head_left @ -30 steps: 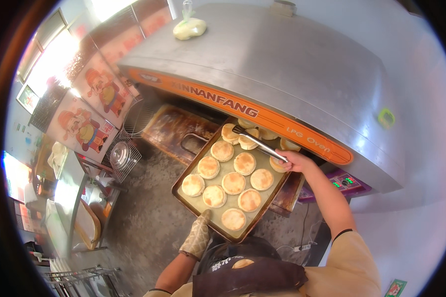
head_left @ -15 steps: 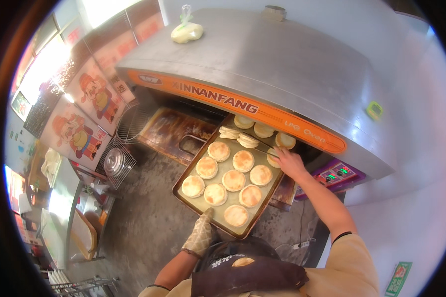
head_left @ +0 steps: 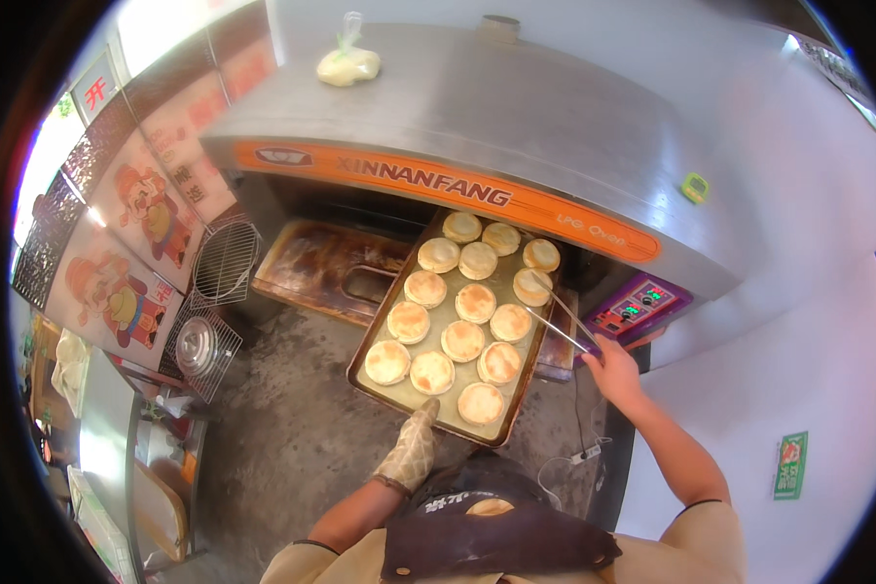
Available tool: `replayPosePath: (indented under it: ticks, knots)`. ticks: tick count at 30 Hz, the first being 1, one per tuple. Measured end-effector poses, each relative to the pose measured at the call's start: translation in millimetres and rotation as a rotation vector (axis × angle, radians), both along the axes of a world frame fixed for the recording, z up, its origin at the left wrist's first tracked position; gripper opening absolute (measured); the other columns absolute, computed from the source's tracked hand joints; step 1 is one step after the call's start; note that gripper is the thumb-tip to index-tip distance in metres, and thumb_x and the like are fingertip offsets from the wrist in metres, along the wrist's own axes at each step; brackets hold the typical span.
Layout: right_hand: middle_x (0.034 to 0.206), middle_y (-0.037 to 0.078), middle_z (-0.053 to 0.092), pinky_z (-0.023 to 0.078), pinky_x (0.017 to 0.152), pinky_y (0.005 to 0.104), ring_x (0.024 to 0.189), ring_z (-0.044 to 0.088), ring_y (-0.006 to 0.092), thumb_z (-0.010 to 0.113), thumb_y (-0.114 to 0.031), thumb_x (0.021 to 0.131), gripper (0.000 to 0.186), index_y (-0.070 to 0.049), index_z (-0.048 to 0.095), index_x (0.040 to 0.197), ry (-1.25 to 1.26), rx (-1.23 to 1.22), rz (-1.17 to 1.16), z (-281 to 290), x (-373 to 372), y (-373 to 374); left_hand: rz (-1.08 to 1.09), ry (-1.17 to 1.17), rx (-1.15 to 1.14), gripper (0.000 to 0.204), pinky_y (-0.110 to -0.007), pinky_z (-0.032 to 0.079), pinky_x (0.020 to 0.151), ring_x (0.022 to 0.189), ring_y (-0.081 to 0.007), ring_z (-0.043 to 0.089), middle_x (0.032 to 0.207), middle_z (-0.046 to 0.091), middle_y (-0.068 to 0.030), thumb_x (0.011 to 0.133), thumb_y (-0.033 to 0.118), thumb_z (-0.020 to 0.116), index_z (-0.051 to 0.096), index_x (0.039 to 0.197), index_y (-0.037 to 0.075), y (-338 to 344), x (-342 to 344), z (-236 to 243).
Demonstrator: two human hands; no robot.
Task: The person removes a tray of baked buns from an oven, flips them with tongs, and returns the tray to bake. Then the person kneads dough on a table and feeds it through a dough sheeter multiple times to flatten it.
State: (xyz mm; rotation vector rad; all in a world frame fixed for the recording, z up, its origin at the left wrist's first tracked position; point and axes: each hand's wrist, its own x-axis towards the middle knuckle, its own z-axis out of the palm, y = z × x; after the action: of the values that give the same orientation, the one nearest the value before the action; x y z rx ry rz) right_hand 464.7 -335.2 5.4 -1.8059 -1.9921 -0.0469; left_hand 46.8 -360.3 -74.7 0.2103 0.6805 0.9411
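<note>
Baking tray: Watching remotely, twelve at the top of my view, I saw a shallow rectangular dark-rimmed metal baking tray (head_left: 441,313) at centre, its far end at 12 o'clock beneath an oven's front band, its near end toward 6.

Breads: I counted fifteen round, flat, golden-topped breads (head_left: 475,303) in view on it, browned in patches.

Left hand: At 6 o'clock the left hand (head_left: 409,457), inside a cream-and-tan patterned cloth oven mitt (head_left: 417,450), gripped the tray's near edge; its underside was hidden from me.

Right hand: Bare at 4 o'clock, the right hand (head_left: 613,370) was closed around long, slim silver metal tongs (head_left: 576,344).

Tongs: Their two arms stood apart, pointing toward 10 o'clock, tips at a bread by the tray's right side. I could not tell whether they touched it.

Oven: A broad grey metal oven (head_left: 409,107) filled the 11-to-2 o'clock stretch, bearing an orange front band (head_left: 438,187), a knotted clear plastic bag (head_left: 348,66) at 11 and a small yellow-green device (head_left: 694,187) at 2. A purple control panel (head_left: 640,307) glowed at 3.

Left side: A round wire rack (head_left: 226,261) stood at 9 o'clock.
</note>
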Motion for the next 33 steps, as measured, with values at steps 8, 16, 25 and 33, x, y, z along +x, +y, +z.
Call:
replayPosePath:
  ticks: [8, 16, 25, 33]
  knots:
    - [0.085, 0.003, 0.061, 0.028, 0.047, 0.0253, 0.054, 0.041, 0.0057, 0.07, -0.047, 0.111, 0.041, -0.007, 0.064, 0.112, 1.519, -0.931, -0.588, 22.8, -29.6, -67.8, -0.057, 0.152, -0.025, 0.046, -0.044, 0.051, 0.119, 0.136, -0.0316, 0.063, 0.153, 0.062, -0.0186, 0.117, 0.025, 0.052, 0.053, 0.154, -0.002, 2.2, -8.3, 30.9]
    - [0.087, -0.001, 0.059, 0.033, 0.053, 0.0244, 0.056, 0.041, 0.005, 0.059, -0.05, 0.116, 0.044, -0.009, 0.065, 0.13, 1.816, -0.936, -0.56, -22.3, -71.5, -66.9, -0.075, 0.056, -0.146, 0.044, -0.041, 0.051, 0.116, 0.133, -0.0268, 0.063, 0.15, 0.064, -0.0176, 0.117, 0.025, 0.055, 0.057, 0.15, -0.004, 5.2, -8.7, 58.1]
    - [0.085, -0.002, 0.061, 0.037, 0.054, 0.0267, 0.059, 0.046, 0.0078, 0.065, -0.047, 0.113, 0.042, -0.01, 0.067, 0.132, 1.723, -0.842, -0.431, -92.9, -59.6, -21.8, 0.041, 0.018, -0.074, 0.045, -0.044, 0.048, 0.124, 0.142, -0.0298, 0.058, 0.155, 0.059, -0.0176, 0.116, 0.019, 0.057, 0.051, 0.154, -0.003, 7.9, -1.9, -12.7]
    - [0.101, 0.015, 0.064, 0.059, 0.064, 0.046, 0.071, 0.07, 0.0349, 0.077, -0.033, 0.101, 0.052, -0.006, 0.064, 0.143, -0.24, -0.113, -0.164, -36.7, -55.9, -51.2, 0.072, -0.023, -0.086, 0.046, -0.043, 0.048, 0.124, 0.142, -0.0297, 0.058, 0.155, 0.059, -0.018, 0.115, 0.02, 0.057, 0.05, 0.155, -0.003, 6.8, -3.6, -8.1]
